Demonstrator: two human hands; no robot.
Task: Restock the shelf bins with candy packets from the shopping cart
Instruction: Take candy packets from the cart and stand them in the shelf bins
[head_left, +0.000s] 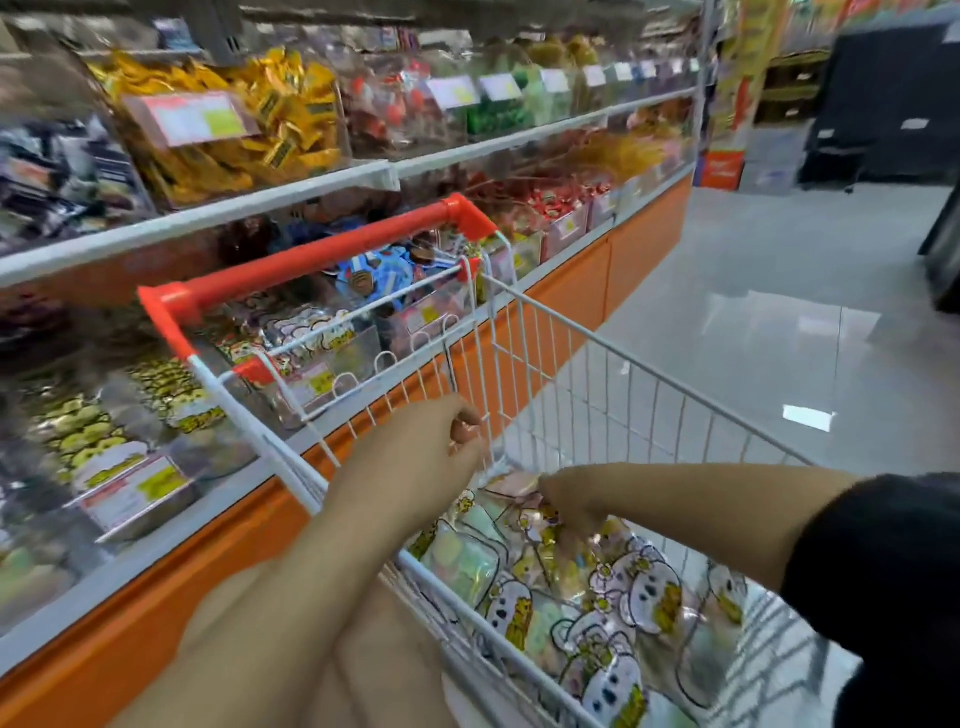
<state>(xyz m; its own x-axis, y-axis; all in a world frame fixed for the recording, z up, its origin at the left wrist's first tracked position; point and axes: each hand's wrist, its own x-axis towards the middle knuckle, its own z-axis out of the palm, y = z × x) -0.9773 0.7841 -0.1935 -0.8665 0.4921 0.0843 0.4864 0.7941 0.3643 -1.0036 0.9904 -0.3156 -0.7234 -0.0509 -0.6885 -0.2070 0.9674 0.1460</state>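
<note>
A white wire shopping cart (597, 364) with a red handle (311, 257) stands beside the candy shelf. Clear candy packets (613, 587) printed with yellow and white cartoon figures fill its basket. My left hand (436, 436) reaches over the cart's near rim, fingers curled at the wire end panel; whether it grips anything is unclear. My right hand (571, 506) is down in the basket, fingers closed on the top of a candy packet. Matching packets lie in a clear shelf bin (317, 358) behind the handle.
Clear bins of mixed sweets with price tags line the shelf rows (363, 171) on the left, above an orange base panel (639, 244). Shiny grey floor (779, 291) stretches to the right. A dark display unit (883, 104) stands at the aisle's far end.
</note>
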